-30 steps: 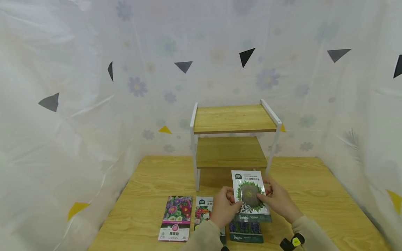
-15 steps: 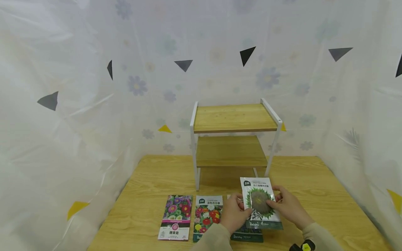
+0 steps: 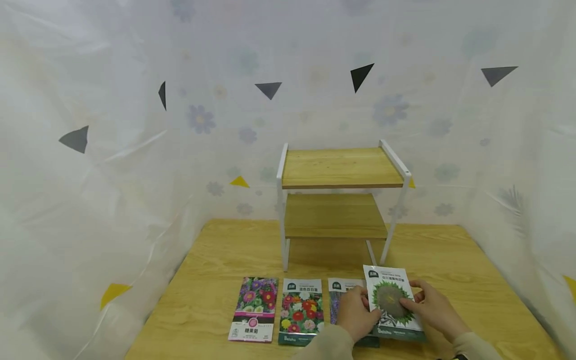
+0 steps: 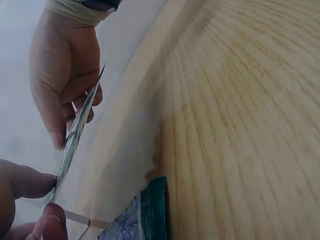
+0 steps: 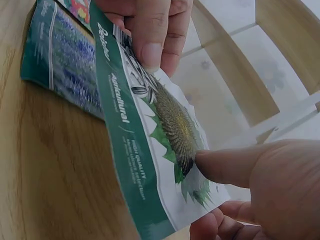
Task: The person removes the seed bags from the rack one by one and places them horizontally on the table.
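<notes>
A white and green sunflower seed packet (image 3: 391,300) is pinched at both side edges, above the table. My left hand (image 3: 355,312) grips its left edge, thumb on the front. On its right edge my right hand (image 3: 434,307) has the thumb over the printed flower and fingers behind. The wrist views show the packet tilted and clear of the wood. Partly hidden under it and my left hand lies a purple-flower seed packet (image 3: 335,300). Left of that are a mixed-flower seed packet (image 3: 300,317) and a pink-banded seed packet (image 3: 254,310), both flat on the table.
Behind the packets stands a two-tier wooden shelf (image 3: 342,167) with white side frames. The wooden table (image 3: 202,280) reaches back to a pale plastic curtain (image 3: 225,100) with flower prints and triangles.
Both hands have carried the sunflower packet right and lower toward the table. The mixed-flower packet, earlier partly covered by my left arm, now shows fully. The head view has shifted slightly.
</notes>
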`<control>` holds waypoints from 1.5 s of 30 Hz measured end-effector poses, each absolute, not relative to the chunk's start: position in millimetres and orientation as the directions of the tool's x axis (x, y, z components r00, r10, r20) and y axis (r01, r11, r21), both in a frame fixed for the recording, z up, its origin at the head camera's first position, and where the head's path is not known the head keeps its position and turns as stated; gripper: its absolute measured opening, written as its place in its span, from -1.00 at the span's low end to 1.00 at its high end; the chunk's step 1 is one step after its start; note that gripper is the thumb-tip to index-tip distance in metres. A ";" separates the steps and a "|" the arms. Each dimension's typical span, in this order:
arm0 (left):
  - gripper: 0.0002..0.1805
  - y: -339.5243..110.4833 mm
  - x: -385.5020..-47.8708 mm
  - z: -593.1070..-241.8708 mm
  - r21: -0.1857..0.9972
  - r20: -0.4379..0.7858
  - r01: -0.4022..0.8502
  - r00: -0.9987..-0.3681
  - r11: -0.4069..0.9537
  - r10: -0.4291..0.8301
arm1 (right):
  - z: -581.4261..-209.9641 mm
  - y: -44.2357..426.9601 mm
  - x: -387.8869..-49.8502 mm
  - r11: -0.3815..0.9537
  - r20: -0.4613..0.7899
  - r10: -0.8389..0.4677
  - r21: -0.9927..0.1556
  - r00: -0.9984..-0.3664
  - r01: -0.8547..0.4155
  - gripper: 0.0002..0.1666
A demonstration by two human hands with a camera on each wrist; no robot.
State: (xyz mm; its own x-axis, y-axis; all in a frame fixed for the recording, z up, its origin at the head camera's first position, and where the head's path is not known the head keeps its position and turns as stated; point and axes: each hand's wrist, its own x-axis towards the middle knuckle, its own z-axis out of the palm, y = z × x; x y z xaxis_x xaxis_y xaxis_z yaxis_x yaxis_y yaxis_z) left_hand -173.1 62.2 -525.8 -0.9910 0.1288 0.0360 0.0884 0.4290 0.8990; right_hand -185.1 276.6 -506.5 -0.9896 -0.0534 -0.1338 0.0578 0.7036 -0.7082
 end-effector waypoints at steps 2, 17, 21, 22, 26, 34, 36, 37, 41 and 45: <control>-0.58 66.2 -172.4 -528.6 0.885 0.035 0.093 -0.990 0.457 0.135 | -508.5 280.4 -184.2 0.710 -0.144 -0.053 -0.702 -0.988 0.064 -0.07; -0.75 82.2 -168.9 -539.2 0.834 -0.030 0.057 -0.988 0.549 0.148 | -520.4 292.8 -184.7 0.707 -0.176 -0.055 -0.702 -0.983 0.086 -0.01; -0.88 85.4 -168.1 -538.5 0.807 0.006 0.087 -0.990 0.584 0.139 | -521.7 292.5 -184.0 0.702 -0.190 -0.053 -0.705 -0.980 0.099 -0.02; -0.87 86.2 -168.4 -538.6 0.802 0.013 0.094 -0.990 0.590 0.139 | -522.1 292.6 -183.8 0.705 -0.192 -0.052 -0.702 -0.980 0.100 -0.02; -0.84 88.4 -169.7 -539.8 0.784 0.019 0.097 -0.991 0.614 0.133 | -523.7 293.2 -184.0 0.713 -0.200 -0.046 -0.693 -0.979 0.108 -0.01; -0.64 93.0 -172.6 -545.0 0.755 -0.040 0.044 -0.993 0.654 0.112 | -527.1 294.6 -184.6 0.708 -0.210 -0.030 -0.694 -0.977 0.127 -0.01; -0.62 94.3 -172.9 -545.6 0.750 -0.054 0.035 -0.992 0.661 0.114 | -528.4 295.5 -185.1 0.720 -0.204 -0.031 -0.684 -0.978 0.120 -0.02; -0.61 94.8 -173.2 -545.4 0.747 -0.063 0.032 -0.991 0.664 0.119 | -529.2 296.2 -185.7 0.730 -0.201 -0.037 -0.674 -0.979 0.111 -0.02; -0.61 96.3 -174.9 -543.2 0.737 -0.104 0.025 -0.983 0.675 0.150 | -532.5 299.3 -186.8 0.769 -0.192 -0.052 -0.634 -0.980 0.083 -0.02; -0.65 97.4 -176.8 -540.9 0.725 -0.147 0.011 -0.974 0.689 0.171 | -535.8 301.1 -186.9 0.786 -0.181 -0.053 -0.614 -0.982 0.071 -0.04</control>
